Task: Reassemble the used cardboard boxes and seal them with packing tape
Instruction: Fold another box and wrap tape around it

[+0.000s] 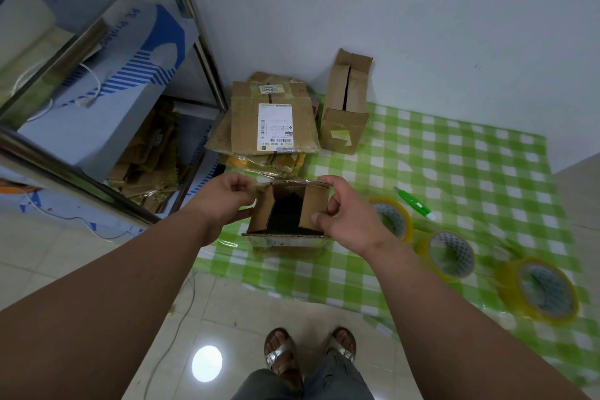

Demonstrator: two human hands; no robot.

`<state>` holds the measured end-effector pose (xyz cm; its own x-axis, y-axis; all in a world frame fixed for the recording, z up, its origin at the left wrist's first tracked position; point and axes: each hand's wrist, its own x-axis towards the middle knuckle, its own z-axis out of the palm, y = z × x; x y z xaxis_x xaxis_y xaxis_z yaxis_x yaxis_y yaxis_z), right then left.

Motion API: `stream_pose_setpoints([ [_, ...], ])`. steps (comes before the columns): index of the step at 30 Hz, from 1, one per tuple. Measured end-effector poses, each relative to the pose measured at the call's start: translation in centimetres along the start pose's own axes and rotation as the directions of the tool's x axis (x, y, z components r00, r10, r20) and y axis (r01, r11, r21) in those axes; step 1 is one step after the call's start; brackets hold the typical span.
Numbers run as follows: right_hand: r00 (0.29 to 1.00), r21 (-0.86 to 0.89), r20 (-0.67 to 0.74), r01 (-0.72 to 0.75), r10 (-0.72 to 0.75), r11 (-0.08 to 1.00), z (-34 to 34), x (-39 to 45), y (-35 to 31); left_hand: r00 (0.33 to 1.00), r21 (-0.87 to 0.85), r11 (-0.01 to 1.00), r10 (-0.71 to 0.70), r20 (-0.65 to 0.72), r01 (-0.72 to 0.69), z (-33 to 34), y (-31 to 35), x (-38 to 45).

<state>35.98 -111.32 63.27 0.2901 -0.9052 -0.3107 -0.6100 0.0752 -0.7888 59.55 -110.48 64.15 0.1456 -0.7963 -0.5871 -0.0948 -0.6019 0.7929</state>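
Cardboard box [289,214], its top open, is being gripped by left hand [224,201] and right hand [344,214] over a green checked sheet [454,153]; flattened cartons [269,117], an upright carton [345,104] and tape rolls [451,253] are lying nearby.

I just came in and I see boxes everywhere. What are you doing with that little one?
A person is putting a small cardboard box back together. The left hand pinches its left flap and the right hand grips its right side; the flaps are still open and no tape is on them yet. Three tape rolls and a green cutter wait on the checked cloth. Flattened boxes are stacked behind, beside one standing box.
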Motion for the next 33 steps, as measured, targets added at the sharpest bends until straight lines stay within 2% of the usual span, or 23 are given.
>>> stream_pose_setpoints([
  [3, 1.0, 0.0, -0.008, 0.008, -0.008, 1.0, 0.6, 0.2, 0.4, 0.998, 0.039, 0.999, -0.006, 0.07, 0.003, -0.3, -0.9, -0.5],
  [7, 1.0, -0.005, -0.016, -0.014, 0.014, 1.0, 0.6, 0.6, 0.0, 1.0, 0.184, 0.983, 0.003, 0.007, -0.005, 0.5, -1.5, -1.0],
  [12, 0.998, 0.079, 0.036, -0.063, 0.06, 0.995, 0.1, 0.9, -0.2, 0.995, 0.242, 0.967, 0.093, -0.037, -0.082, 0.6, -1.3, -0.8],
  [16, 0.996, 0.13, 0.048, -0.079, 0.073, 0.988, -0.1, 0.8, 0.1, 0.993, 0.11, 0.988, 0.114, -0.029, -0.11, 0.2, -1.0, -0.8],
  [21, 0.995, 0.166, 0.04, -0.1, 0.095, 0.981, -0.1, 1.0, 0.4, 0.99, -0.068, 0.998, 0.007, 0.143, 0.003, -1.1, -0.6, -1.5],
  [23, 0.994, 0.17, 0.034, -0.11, 0.106, 0.979, 0.0, 1.2, 0.4, 0.974, -0.082, 0.995, -0.029, 0.227, 0.049, -1.6, -0.3, -1.9],
  [25, 0.994, 0.177, 0.026, -0.113, 0.11, 0.978, 0.1, 1.3, 0.2, 0.961, 0.035, 0.999, -0.044, 0.272, 0.036, -1.8, -0.1, -2.2],
  [28, 0.993, 0.192, 0.022, -0.121, 0.119, 0.974, 0.3, 1.3, 0.1, 0.979, 0.232, 0.971, 0.009, 0.203, -0.057, -1.7, -0.3, -2.1],
  [30, 0.993, 0.214, 0.023, -0.114, 0.112, 0.97, 0.3, 1.1, 0.1, 0.988, 0.274, 0.955, 0.08, 0.131, -0.113, -1.7, -0.7, -1.7],
  [33, 0.987, 0.372, 0.063, -0.158, 0.145, 0.915, -0.2, 0.6, 0.1, 0.984, 0.299, 0.939, 0.155, 0.083, -0.173, -1.5, -1.4, -1.4],
])
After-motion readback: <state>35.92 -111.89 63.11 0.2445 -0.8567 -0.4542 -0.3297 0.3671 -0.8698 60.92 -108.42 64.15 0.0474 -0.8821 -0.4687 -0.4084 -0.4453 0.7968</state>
